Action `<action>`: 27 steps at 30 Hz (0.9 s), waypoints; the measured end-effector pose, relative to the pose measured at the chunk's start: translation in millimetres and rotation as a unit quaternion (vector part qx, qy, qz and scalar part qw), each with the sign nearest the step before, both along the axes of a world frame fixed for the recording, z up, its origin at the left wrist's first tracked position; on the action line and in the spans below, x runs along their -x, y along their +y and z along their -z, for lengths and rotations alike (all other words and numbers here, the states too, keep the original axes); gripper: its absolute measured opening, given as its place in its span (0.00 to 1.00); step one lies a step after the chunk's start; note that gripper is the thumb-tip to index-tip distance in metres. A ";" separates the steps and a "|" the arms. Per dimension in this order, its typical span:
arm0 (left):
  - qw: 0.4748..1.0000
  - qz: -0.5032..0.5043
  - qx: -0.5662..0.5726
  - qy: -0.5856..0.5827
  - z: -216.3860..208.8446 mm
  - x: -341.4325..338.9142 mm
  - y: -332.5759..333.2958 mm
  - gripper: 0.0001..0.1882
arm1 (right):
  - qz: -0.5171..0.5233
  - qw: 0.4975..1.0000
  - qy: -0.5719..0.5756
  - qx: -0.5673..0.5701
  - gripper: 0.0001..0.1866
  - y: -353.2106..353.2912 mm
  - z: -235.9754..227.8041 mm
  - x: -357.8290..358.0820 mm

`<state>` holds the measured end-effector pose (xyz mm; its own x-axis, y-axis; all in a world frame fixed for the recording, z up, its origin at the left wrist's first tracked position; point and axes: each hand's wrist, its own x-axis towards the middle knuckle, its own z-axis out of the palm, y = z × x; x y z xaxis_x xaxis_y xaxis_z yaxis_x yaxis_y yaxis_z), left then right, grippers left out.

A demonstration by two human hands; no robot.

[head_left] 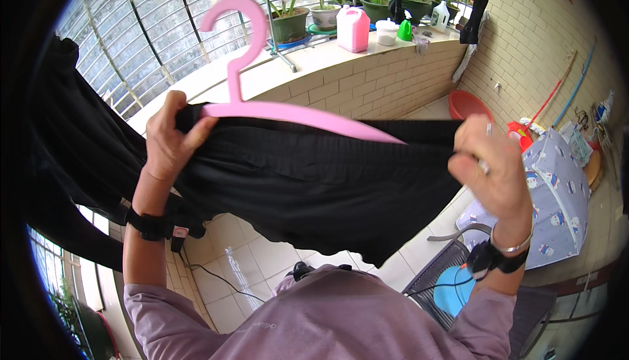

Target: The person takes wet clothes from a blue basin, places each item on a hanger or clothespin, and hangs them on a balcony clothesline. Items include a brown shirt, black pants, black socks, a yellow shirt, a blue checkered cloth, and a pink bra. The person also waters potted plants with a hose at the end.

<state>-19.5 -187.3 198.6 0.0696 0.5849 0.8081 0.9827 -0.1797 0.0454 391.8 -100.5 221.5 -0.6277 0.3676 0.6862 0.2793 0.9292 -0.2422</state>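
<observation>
A black garment with a gathered elastic waistband (314, 183), perhaps shorts or a skirt, is stretched between my hands. Inside its waist opening lies a pink plastic hanger (288, 112), its hook pointing up at the left and its right arm dipping behind the front waistband. My left hand (173, 134) is closed on the waistband's left corner together with the hanger's left end. At the opposite corner my right hand (488, 160), slightly blurred, grips the waistband with curled fingers. The hanger's right tip is hidden in the cloth.
Dark clothes (78, 137) hang close on my left. Ahead, a tiled ledge (386, 75) carries potted plants, a pink jug (353, 29) and bottles. To the right stand a patterned storage bag (557, 196), a red basin (468, 104) and a dark woven chair (436, 275).
</observation>
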 end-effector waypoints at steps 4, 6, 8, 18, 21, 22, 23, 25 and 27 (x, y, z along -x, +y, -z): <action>0.996 0.050 0.045 -0.065 6.6 -34.9 7.9 0.24 | -0.023 0.990 0.039 0.133 0.15 22.9 -10.1 24.8; 0.991 0.061 0.072 -0.098 9.5 -46.4 9.7 0.25 | -0.081 0.973 0.009 0.216 0.15 25.5 3.6 36.3; 0.992 0.059 0.088 -0.074 11.9 -52.4 11.0 0.25 | -0.087 0.954 -0.051 0.281 0.20 22.4 15.7 34.7; 0.984 0.038 0.123 -0.124 15.2 -35.8 15.6 0.09 | -0.064 0.915 -0.109 0.382 0.11 -13.7 27.9 16.4; 0.987 -0.031 0.109 -0.113 11.9 -21.7 25.9 0.11 | -0.073 0.907 -0.143 0.388 0.12 -24.8 27.5 11.2; 0.981 -0.071 0.136 -0.121 13.6 -21.5 31.2 0.11 | -0.086 0.911 -0.125 0.383 0.11 -27.9 28.7 10.1; 0.973 -0.110 0.160 -0.129 14.4 -21.6 36.2 0.11 | -0.080 0.913 -0.116 0.383 0.11 -29.5 29.3 8.7; 0.943 -0.044 0.266 -0.193 20.8 -34.1 50.9 0.26 | -0.063 0.917 -0.110 0.378 0.10 -30.9 30.6 4.8; 0.882 0.068 0.385 -0.264 23.5 -47.5 51.7 0.34 | -0.040 0.911 -0.063 0.406 0.10 -28.5 29.9 -1.6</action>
<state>27.9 -135.6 175.1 -0.0847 0.9895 0.1169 0.7600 -0.0118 0.6498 393.5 -129.1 191.5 -0.7299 0.6710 0.1304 0.2908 0.4775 -0.8291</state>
